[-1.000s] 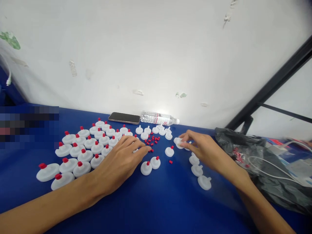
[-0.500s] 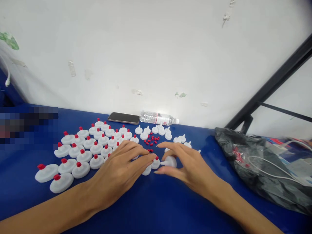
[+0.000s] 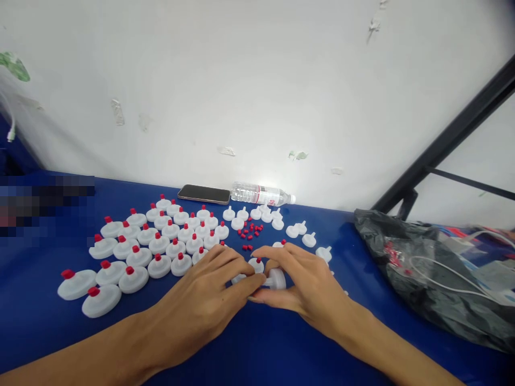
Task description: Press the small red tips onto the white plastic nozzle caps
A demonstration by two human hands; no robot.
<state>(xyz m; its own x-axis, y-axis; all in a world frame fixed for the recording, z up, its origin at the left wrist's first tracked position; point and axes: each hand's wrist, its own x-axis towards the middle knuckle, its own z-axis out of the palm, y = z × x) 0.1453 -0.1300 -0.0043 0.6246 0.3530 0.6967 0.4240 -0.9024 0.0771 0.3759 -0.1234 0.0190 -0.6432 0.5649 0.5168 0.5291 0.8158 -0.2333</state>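
Note:
A round white nozzle lid [image 3: 277,279] lies sideways between the fingers and thumb of my right hand [image 3: 316,281], its thin spout pointing left. My left hand [image 3: 209,292] is closed, thumb and fingertips pressed together at the spout's tip; whatever they pinch is hidden. Just behind the fingertips stands a white lid with a red cap [image 3: 258,265]. Several small loose red caps [image 3: 250,228] lie beyond my hands. To the left stand many red-capped white lids [image 3: 160,244], spouts up. Bare white lids [image 3: 309,239] without red caps are at the back and right.
A phone [image 3: 204,194] and a clear plastic bottle [image 3: 261,194] lie along the wall on the blue table [image 3: 265,343]. At right, a dark plastic bag [image 3: 438,300] holds a clear bag of red pieces and a white cable. A black metal bar [image 3: 450,126] slants behind it.
My right hand has closed around the nozzle lid and brought it nearer to me. My left fingertips have moved down and right to meet its spout.

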